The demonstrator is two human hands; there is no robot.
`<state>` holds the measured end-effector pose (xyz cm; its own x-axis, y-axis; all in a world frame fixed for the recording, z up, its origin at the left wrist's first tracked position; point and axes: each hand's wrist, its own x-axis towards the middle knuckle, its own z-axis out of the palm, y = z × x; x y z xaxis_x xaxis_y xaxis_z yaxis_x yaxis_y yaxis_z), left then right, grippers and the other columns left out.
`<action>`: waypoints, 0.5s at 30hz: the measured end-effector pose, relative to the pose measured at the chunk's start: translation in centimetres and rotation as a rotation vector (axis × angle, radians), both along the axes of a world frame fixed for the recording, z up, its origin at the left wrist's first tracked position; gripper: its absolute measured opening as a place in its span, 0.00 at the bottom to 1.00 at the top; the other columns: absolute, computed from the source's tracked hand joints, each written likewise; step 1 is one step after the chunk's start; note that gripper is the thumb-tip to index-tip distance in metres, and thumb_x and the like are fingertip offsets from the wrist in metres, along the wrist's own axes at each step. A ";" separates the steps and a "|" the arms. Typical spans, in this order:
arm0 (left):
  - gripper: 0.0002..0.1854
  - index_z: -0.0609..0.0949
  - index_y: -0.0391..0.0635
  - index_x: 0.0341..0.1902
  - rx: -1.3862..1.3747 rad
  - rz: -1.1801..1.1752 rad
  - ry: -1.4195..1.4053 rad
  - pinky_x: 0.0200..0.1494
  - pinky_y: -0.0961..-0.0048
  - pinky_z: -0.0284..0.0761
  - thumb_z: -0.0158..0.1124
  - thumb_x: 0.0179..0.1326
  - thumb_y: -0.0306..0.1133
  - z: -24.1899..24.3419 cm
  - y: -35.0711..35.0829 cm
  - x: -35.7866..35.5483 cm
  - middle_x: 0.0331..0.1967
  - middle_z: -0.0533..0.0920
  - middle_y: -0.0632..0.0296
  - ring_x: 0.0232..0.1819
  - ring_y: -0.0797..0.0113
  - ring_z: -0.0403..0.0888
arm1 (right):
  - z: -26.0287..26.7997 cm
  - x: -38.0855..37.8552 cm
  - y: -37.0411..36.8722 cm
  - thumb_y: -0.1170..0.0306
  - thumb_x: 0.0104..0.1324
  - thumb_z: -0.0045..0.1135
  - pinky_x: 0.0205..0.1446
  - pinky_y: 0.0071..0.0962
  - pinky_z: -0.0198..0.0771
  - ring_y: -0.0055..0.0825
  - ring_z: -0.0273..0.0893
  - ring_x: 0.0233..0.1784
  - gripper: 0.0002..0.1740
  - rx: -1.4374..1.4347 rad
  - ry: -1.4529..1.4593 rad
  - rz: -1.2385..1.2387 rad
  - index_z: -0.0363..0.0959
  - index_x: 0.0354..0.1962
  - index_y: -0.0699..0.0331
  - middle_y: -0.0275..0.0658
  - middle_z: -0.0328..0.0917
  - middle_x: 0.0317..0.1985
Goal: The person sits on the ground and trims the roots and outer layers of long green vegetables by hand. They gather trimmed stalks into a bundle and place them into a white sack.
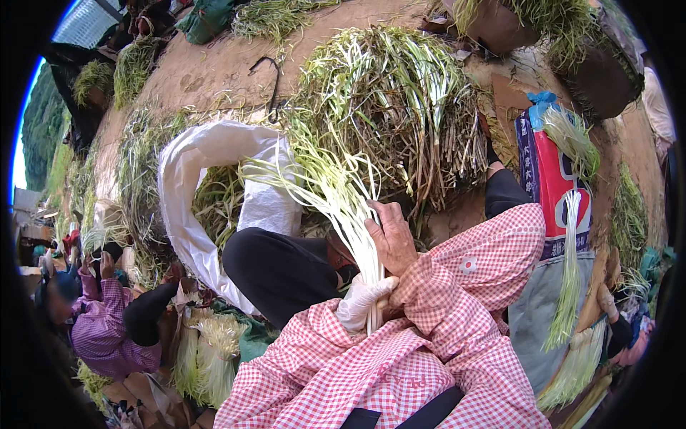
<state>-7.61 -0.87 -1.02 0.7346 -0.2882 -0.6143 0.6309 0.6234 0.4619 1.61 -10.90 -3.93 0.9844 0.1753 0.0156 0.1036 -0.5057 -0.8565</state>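
A loose bunch of pale leafy stalks, like blanched chives, slants up and left from my lap. My left hand, in a thin whitish glove, is closed around the white stem ends. My bare right hand lies against the bunch's right side, thumb and fingers bent toward the stalks. Whether those fingertips pinch any strand is hidden. Beyond my hands stands a large heap of untrimmed stalks, with brown, dirty stems and green-yellow leaves. An open-mouthed white woven sack beside my left knee contains leafy scraps.
A red and blue printed sack lies at my right, bearing writing, with small bundles of pale stalks on it. Tied bundles stand at lower left. A black hooked strap lies on bare ground. People sit working on both sides.
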 end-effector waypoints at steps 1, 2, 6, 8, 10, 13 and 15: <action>0.27 0.70 0.38 0.60 0.028 -0.035 -0.052 0.18 0.83 0.59 0.66 0.59 0.32 1.7 1.0 0.9 0.25 0.75 0.69 0.14 0.83 0.61 | -0.8 1.7 -0.4 0.62 0.69 0.49 0.54 0.29 0.64 0.34 0.70 0.50 0.18 0.306 0.111 -0.072 0.70 0.51 0.63 0.43 0.68 0.46; 0.27 0.71 0.37 0.60 -0.103 -0.012 -0.207 0.17 0.83 0.58 0.66 0.59 0.34 3.7 2.6 2.3 0.21 0.72 0.70 0.12 0.83 0.60 | -1.3 3.3 -1.6 0.62 0.69 0.49 0.51 0.29 0.66 0.33 0.71 0.47 0.18 0.327 0.131 -0.151 0.70 0.50 0.64 0.42 0.69 0.45; 0.19 0.67 0.39 0.58 -0.188 0.412 -0.833 0.21 0.81 0.63 0.56 0.68 0.35 8.3 8.4 7.2 0.16 0.64 0.73 0.11 0.83 0.59 | -3.4 9.2 -6.9 0.61 0.66 0.55 0.46 0.30 0.71 0.32 0.74 0.41 0.16 0.072 0.078 -0.420 0.72 0.44 0.66 0.40 0.72 0.43; 0.21 0.69 0.37 0.58 -0.116 0.472 -0.783 0.20 0.82 0.60 0.59 0.66 0.34 8.5 8.4 9.0 0.18 0.68 0.71 0.12 0.83 0.59 | -5.4 12.1 -8.3 0.61 0.63 0.57 0.47 0.33 0.71 0.34 0.75 0.42 0.16 -0.158 0.162 -0.492 0.72 0.43 0.65 0.41 0.71 0.47; 0.21 0.72 0.36 0.58 -0.061 0.482 -0.646 0.20 0.82 0.59 0.61 0.64 0.33 6.5 8.3 10.0 0.21 0.72 0.70 0.12 0.82 0.60 | -6.4 14.2 -8.2 0.64 0.62 0.57 0.48 0.33 0.71 0.35 0.75 0.42 0.15 -0.238 0.218 -0.444 0.73 0.41 0.67 0.41 0.76 0.42; 0.21 0.75 0.36 0.55 -0.004 0.423 -0.492 0.20 0.82 0.60 0.64 0.62 0.35 4.6 7.3 10.7 0.20 0.73 0.70 0.12 0.82 0.62 | -6.2 15.2 -9.6 0.69 0.62 0.58 0.34 0.24 0.67 0.21 0.71 0.29 0.07 0.325 0.160 -0.449 0.74 0.34 0.66 0.32 0.75 0.28; 0.21 0.76 0.37 0.53 0.021 0.416 -0.442 0.18 0.83 0.59 0.65 0.61 0.36 4.2 7.1 10.6 0.19 0.74 0.70 0.11 0.82 0.61 | 1.7 13.6 -8.7 0.71 0.63 0.58 0.31 0.16 0.66 0.15 0.69 0.28 0.08 0.692 0.176 -0.339 0.73 0.37 0.65 0.29 0.74 0.28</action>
<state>2.95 6.25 3.23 0.9698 0.0861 -0.2280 0.0824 0.7646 0.6392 15.21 -19.62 -2.21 0.9805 -0.1272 -0.1495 -0.1272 0.1685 -0.9775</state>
